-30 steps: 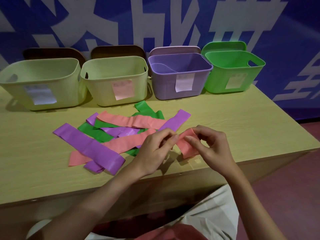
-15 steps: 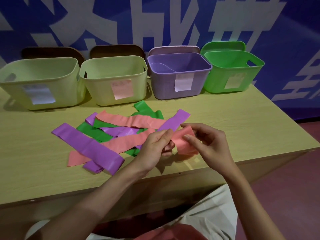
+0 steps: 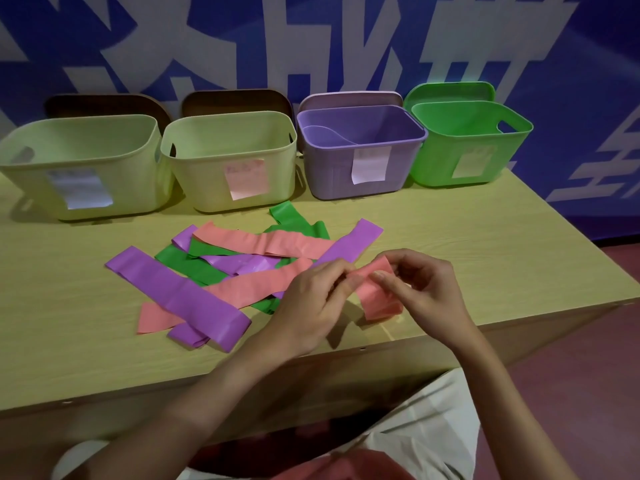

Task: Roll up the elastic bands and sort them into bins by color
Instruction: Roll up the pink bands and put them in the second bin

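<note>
Left hand and right hand meet fingertip to fingertip above the counter near its front edge, both pinching the upper end of one pink band. The band lies between the hands, equally near each, its free end trailing down toward the person onto the counter. Both wrists are raised, fingers curled inward over the band end, judged ready for rolling; the pink-labelled bin stands well beyond, left of the hands.
</note>
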